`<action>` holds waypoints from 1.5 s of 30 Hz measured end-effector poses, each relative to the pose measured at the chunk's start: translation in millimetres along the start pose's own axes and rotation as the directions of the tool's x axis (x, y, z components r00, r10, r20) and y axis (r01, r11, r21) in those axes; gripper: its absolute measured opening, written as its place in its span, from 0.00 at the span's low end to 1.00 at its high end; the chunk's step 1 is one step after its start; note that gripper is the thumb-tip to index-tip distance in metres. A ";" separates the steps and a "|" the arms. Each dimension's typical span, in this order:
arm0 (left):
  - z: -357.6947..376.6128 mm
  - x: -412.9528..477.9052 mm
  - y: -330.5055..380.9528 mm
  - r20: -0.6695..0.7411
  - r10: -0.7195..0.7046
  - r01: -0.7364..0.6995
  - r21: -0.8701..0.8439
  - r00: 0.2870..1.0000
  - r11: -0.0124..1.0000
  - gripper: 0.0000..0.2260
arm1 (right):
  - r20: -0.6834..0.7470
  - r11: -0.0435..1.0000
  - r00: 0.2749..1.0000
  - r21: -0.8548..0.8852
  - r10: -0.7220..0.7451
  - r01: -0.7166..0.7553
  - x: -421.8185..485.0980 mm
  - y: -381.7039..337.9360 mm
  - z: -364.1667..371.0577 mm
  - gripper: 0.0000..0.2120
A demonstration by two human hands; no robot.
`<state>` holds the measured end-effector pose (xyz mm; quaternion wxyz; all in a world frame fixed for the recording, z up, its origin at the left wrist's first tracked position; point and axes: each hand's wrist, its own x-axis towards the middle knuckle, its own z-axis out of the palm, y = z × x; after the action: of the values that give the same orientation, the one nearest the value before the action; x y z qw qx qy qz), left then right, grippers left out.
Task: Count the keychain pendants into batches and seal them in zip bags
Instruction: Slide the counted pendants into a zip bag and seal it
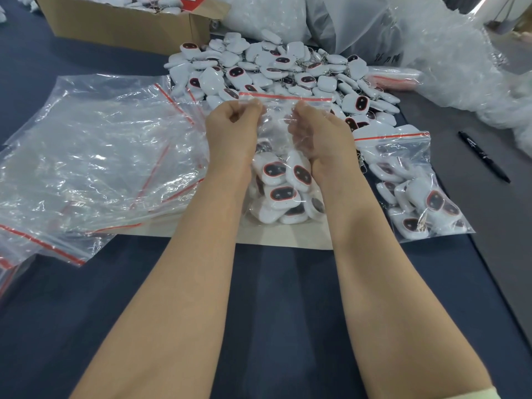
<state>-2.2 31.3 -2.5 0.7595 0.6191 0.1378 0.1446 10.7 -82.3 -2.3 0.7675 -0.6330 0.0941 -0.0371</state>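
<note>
A clear zip bag [283,122] with a red strip at its mouth stands upright in the middle, its lower half filled with white keychain pendants [283,194] that have dark red-rimmed faces. My left hand [230,131] pinches the bag's top edge at the left. My right hand [319,131] pinches the top edge at the right, partly behind the plastic. A big heap of loose pendants [276,70] lies just beyond the bag. To the right lies a filled zip bag [411,185] flat on the table.
A pile of empty zip bags [95,156] spreads at the left. A cardboard box [123,21] with more pendants stands at the back left. Crumpled plastic wrap [449,47] fills the back right. A black marker [483,156] lies at the right, on the dark blue table [276,283].
</note>
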 end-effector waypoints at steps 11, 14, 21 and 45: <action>0.3 -1.7 2.6 0.098 -0.051 0.049 0.024 0.994 0.999 0.02 | 0.034 0.997 0.997 -0.002 -0.075 0.075 -1.1 1.6 0.5 0.09; -0.1 -0.2 1.8 0.089 -0.042 0.040 0.026 0.995 0.999 0.03 | 0.057 0.997 0.997 -0.040 -0.057 0.059 -0.4 2.1 -0.9 0.07; 1.2 -1.0 0.8 0.119 -0.051 0.050 0.018 0.992 0.999 0.04 | 0.106 0.997 0.994 -0.063 -0.028 0.035 1.1 4.2 -0.3 0.08; 2.1 -0.6 0.7 0.058 -0.117 0.123 -0.096 0.991 0.988 0.04 | 0.066 0.996 0.997 -0.077 -0.048 0.053 1.8 7.1 3.4 0.13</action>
<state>-2.0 29.3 -1.3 0.8002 0.5746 0.1474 0.0891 12.7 -77.9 -8.8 0.7434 -0.6658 0.0549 -0.0325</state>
